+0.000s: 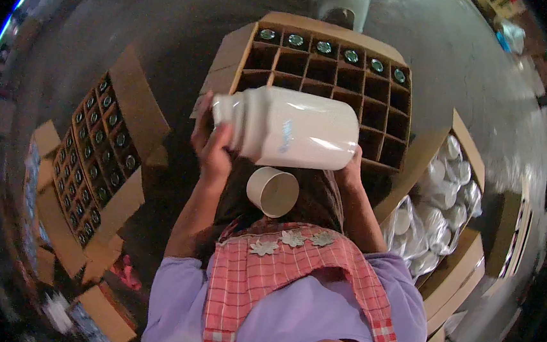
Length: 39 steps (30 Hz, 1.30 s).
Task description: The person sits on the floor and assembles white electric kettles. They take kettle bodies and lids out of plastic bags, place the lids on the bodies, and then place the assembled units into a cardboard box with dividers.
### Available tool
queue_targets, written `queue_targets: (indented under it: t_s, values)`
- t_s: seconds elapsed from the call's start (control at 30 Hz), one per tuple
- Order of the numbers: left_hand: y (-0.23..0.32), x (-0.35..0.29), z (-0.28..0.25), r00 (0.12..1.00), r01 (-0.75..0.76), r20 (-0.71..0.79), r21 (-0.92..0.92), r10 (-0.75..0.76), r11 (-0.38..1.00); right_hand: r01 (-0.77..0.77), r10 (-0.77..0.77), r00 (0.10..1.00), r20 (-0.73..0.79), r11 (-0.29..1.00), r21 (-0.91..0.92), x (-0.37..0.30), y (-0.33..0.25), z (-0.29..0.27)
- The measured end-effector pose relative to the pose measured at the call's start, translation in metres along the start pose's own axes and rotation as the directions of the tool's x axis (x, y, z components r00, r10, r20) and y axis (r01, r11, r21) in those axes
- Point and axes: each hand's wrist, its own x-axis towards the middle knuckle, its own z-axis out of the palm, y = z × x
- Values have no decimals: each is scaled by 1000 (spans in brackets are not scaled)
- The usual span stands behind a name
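Observation:
A large white bottle with a stepped neck lies sideways in front of me, held between both hands. My left hand is closed around its neck end, and the fingertips reach behind it. At the other end my right hand grips the base; most of its fingers are hidden behind the bottle. Small blue marks show on the bottle's side. Below it, on my lap, rests a white open cylinder like a cup or cap, its mouth facing up toward me. Neither hand touches that piece.
Ahead stands a cardboard box with dividers; metallic-topped items fill its far row. At left is another divided box full of similar tops. On the right, a carton holds white pieces in clear plastic bags. A pale stool stands beyond.

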Motion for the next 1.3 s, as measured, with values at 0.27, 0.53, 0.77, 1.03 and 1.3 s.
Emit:
queue_targets:
  t_s: [0.27,0.53,0.77,1.03,1.3]
  values:
    - [-26,-15,-101,739,579,602,-339,-302,741,54,-63,953,297,998,37,2,-59,25]
    - [-161,-91,-277,572,756,-8,-382,-820,531,531,-462,759,459,847,-26,26,-58,50]
    - [-133,-90,-267,601,731,-78,-350,-796,586,662,-527,719,453,718,-215,37,-70,57]
    - [-109,-51,-234,715,640,-88,-316,-693,700,580,-332,803,495,625,-522,127,36,36]
    - [-90,-31,-207,753,596,-119,-294,-647,747,900,25,433,901,37,-434,153,113,48]
